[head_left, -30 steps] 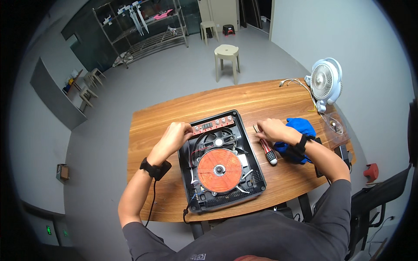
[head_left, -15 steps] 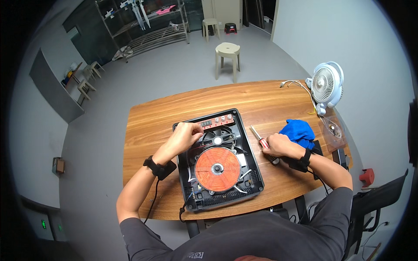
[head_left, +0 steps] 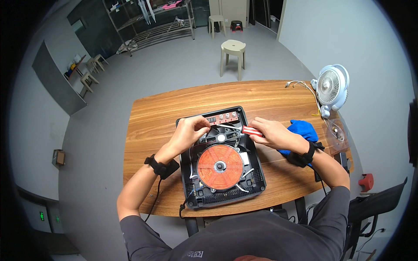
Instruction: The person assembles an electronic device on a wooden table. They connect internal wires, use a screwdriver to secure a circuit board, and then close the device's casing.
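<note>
Lifting the red-and-white screwdriver [head_left: 251, 131] off the tabletop [head_left: 150, 119], my right hand [head_left: 271, 132] now grips it over the opened black appliance [head_left: 260, 175] at frame centre; attention seems to shift toward the control board [head_left: 226, 118], where my left hand [head_left: 193, 131] bunches narrowly, contents unclear

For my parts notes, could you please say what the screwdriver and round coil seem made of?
Screwdriver: handle probably smooth plastic, given its red and white stripes; shaft likely metal, being slim and pale. Round coil: probably matte copper wire, given its orange-red colour and fine rings.
</note>
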`<state>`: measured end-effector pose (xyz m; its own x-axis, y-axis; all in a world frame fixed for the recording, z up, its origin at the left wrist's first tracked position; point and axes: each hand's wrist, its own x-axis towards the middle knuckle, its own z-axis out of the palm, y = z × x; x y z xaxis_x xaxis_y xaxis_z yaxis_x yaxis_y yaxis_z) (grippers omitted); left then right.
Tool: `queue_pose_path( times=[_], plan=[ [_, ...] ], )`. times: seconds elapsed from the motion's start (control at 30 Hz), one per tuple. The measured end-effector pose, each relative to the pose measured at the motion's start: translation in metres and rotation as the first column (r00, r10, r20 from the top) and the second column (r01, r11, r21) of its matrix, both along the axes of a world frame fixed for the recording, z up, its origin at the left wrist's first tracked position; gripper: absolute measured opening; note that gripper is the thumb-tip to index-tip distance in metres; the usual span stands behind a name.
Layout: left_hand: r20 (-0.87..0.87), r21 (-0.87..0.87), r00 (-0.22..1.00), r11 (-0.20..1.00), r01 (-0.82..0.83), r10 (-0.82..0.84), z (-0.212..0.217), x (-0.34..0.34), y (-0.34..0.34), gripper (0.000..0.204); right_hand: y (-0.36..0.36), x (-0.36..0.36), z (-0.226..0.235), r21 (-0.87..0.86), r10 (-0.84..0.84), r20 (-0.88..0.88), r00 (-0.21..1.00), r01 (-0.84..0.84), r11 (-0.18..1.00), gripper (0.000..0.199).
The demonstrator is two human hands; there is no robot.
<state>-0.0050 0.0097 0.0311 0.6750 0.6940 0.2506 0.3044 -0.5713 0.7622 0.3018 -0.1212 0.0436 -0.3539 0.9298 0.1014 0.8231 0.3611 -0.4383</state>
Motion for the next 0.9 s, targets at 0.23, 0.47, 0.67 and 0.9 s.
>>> queue_pose_path(
  times=[0.23, 0.47, 0.67, 0.9],
  plan=[
    [0.029, -0.047, 0.999, 0.999, 0.018, -0.017, 0.0000, 0.0009, -0.0015, 0.013, 0.0033, -0.0083, -0.0020, 0.012, 0.045, -0.055, 0.997, -0.044, 0.999, 0.033],
    [0.002, -0.094, 0.999, 0.995, 0.046, -0.046, -0.0030, 0.0011, -0.0017, 0.015, 0.0033, -0.0106, 0.0019, -0.015, 0.050, -0.063, 0.997, -0.051, 0.999, 0.032],
    [0.005, -0.075, 0.997, 0.994, 0.081, -0.081, -0.0037, 0.0040, -0.0011, 0.014, 0.0033, -0.0047, -0.0059, -0.006, 0.047, -0.088, 0.995, -0.048, 0.999, 0.034],
    [-0.014, -0.078, 0.997, 0.994, 0.077, -0.079, -0.0032, 0.0063, -0.0019, 0.014, 0.0038, -0.0042, -0.0066, -0.028, 0.043, -0.087, 0.995, -0.046, 0.999, 0.034]
  ],
)
